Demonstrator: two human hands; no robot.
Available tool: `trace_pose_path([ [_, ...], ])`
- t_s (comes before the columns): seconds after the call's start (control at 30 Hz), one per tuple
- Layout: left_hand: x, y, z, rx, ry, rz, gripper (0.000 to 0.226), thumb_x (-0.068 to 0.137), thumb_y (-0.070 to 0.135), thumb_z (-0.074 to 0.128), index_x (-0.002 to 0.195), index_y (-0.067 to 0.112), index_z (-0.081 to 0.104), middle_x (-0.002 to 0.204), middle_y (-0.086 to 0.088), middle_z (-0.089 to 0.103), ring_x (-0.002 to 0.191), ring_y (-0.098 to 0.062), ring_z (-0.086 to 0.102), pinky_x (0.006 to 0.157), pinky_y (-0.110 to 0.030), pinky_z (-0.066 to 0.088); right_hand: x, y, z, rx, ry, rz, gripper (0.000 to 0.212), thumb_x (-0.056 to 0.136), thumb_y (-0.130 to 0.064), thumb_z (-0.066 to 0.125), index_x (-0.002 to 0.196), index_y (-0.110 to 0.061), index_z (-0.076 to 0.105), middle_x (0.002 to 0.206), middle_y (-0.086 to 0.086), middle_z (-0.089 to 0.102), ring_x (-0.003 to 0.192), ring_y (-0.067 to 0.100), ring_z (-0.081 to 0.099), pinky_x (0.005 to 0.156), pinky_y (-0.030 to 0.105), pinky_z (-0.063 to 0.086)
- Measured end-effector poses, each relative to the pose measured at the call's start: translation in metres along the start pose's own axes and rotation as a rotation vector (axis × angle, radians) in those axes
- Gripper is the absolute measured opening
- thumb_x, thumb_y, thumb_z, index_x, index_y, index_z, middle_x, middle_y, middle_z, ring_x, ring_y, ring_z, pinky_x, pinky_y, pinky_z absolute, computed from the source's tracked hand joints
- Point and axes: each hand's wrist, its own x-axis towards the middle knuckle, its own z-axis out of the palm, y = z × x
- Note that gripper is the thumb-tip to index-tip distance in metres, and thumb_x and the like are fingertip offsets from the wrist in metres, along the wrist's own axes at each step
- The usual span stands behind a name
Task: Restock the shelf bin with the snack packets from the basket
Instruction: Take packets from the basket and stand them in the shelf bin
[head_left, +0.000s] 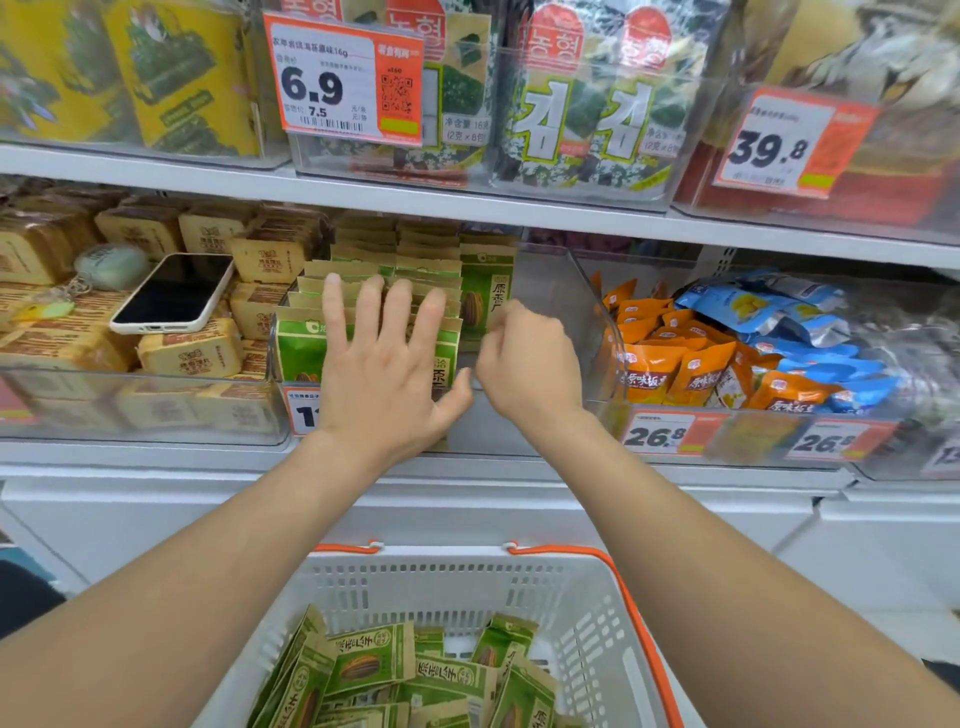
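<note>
Setting: shop aisle, white shelf.
Basket: nearest, holds loose green snack packets.
Left hand: spread flat against standing packets in shelf bin.
Right hand: fingers curled at a packet's edge; grip unclear.
Phone: on neighbouring biscuits.

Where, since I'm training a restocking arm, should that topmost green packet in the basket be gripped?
Probably pinch the packet by its exposed far edge, coming straight down from above. It lies nearly flat, face up atop the rest, and the walls of the basket block a sideways approach.
</note>
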Motion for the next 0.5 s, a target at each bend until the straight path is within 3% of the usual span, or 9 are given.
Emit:
trace_pose_path([
  [0.1, -0.011, 0.001, -0.010, -0.040, 0.081, 0.083, 0.086, 0.087, 0.049, 0.054, 0.161, 0.008, 0.035, 0.168, -0.022, 0.029, 0.156, -0.046, 0.023, 0.126, -0.066, 0.007, -0.022, 0.008, -0.002, -0.078, 0.185, -0.150, 0.017, 0.088, -0.015, 0.053, 0.099, -0.015, 0.066, 0.095, 0.006, 0.066, 0.090, 0.031, 0.058, 0.076, 0.041, 0.040],
  [0.2, -0.028, 0.001, -0.006, -0.089, 0.190, 0.287, 0.064, 0.084, 0.027, 0.060, 0.144, 0.004, 0.055, 0.152, -0.023, 0.049, 0.138, -0.047, 0.046, 0.118, -0.060, 0.031, -0.046, 0.012, -0.007, -0.054, 0.247, -0.263, 0.013, 0.084, -0.019, 0.050, 0.088, -0.014, 0.061, 0.075, 0.004, 0.062, 0.070, 0.030, 0.056, 0.060, 0.036, 0.036],
  [0.27, -0.042, 0.001, 0.002, -0.140, 0.209, 0.441, 0.050, 0.081, 0.018, 0.062, 0.129, 0.002, 0.062, 0.130, -0.021, 0.059, 0.116, -0.045, 0.056, 0.099, -0.054, 0.044, -0.063, 0.016, -0.006, -0.053, 0.194, -0.291, 0.013, 0.083, -0.022, 0.050, 0.086, -0.015, 0.060, 0.060, 0.005, 0.060, 0.053, 0.035, 0.056, 0.048, 0.031, 0.030],
  [0.33, -0.057, 0.003, 0.010, -0.173, 0.152, 0.543, 0.042, 0.079, 0.015, 0.060, 0.119, 0.002, 0.062, 0.114, -0.018, 0.059, 0.099, -0.040, 0.055, 0.083, -0.048, 0.044, -0.077, 0.022, -0.002, -0.099, 0.072, -0.311, 0.018, 0.083, -0.026, 0.047, 0.086, -0.016, 0.061, 0.056, 0.008, 0.060, 0.051, 0.038, 0.058, 0.048, 0.030, 0.027],
  [0.5, -0.104, 0.017, 0.029, -0.210, -0.208, 0.462, 0.030, 0.082, 0.018, 0.055, 0.112, 0.012, 0.054, 0.092, -0.006, 0.058, 0.076, -0.033, 0.059, 0.068, -0.041, 0.035, -0.124, 0.046, 0.020, -0.181, -0.248, -0.197, 0.019, 0.093, -0.027, 0.046, 0.100, -0.016, 0.061, 0.072, 0.010, 0.068, 0.069, 0.040, 0.064, 0.055, 0.036, 0.036],
])
